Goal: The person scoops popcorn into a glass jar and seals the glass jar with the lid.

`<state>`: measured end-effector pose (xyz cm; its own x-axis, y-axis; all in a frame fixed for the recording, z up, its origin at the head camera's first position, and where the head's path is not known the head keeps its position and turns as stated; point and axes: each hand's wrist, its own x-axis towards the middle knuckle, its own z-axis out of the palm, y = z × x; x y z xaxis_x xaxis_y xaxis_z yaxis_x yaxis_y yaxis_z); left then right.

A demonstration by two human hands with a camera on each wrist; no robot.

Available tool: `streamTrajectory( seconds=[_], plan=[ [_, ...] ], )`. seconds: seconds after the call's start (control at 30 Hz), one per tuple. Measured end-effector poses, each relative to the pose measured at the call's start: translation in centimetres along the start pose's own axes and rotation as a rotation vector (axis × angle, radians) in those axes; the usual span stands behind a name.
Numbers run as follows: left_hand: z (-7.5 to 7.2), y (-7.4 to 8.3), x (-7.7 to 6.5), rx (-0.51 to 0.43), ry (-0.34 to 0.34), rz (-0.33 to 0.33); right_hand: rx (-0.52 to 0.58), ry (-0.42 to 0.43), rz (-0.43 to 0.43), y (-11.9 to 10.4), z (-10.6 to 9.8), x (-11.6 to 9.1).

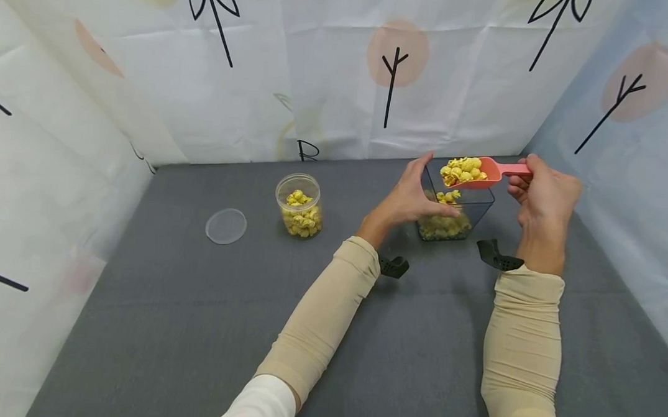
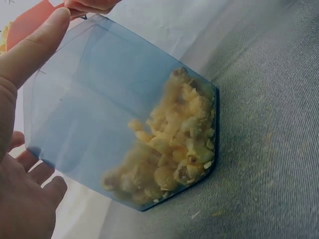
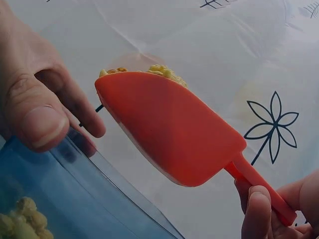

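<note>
My right hand pinches the handle of a coral-red scoop, which is heaped with yellow popcorn. The scoop is held level above the open top of a square clear plastic container. My left hand grips that container by its upper left side, thumb at the near wall and fingers round the far side. More popcorn lies in the bottom of the container, piled toward one side. In the right wrist view the scoop's front end sits close to the left fingers, beyond the container's rim.
A round clear jar, partly filled with popcorn, stands open to the left of my left hand. Its neighbour is a flat round translucent lid on the grey tabletop. Printed white cloth hangs behind and at both sides.
</note>
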<state>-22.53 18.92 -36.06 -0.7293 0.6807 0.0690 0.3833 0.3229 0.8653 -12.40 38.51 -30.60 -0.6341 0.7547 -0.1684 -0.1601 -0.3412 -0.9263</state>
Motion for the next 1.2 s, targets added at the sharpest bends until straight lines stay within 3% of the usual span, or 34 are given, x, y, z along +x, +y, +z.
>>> streamTrajectory(
  seconds=[0.5, 1.2],
  plan=[
    [-2.3, 0.0, -2.0, 0.016, 0.052, 0.020, -0.009, -0.039, -0.004, 0.5, 0.9, -0.4],
    [-7.1, 1.2, -5.9, 0.043, 0.174, 0.121, -0.035, -0.125, -0.037, 1.4, 2.9, -1.5]
  ],
)
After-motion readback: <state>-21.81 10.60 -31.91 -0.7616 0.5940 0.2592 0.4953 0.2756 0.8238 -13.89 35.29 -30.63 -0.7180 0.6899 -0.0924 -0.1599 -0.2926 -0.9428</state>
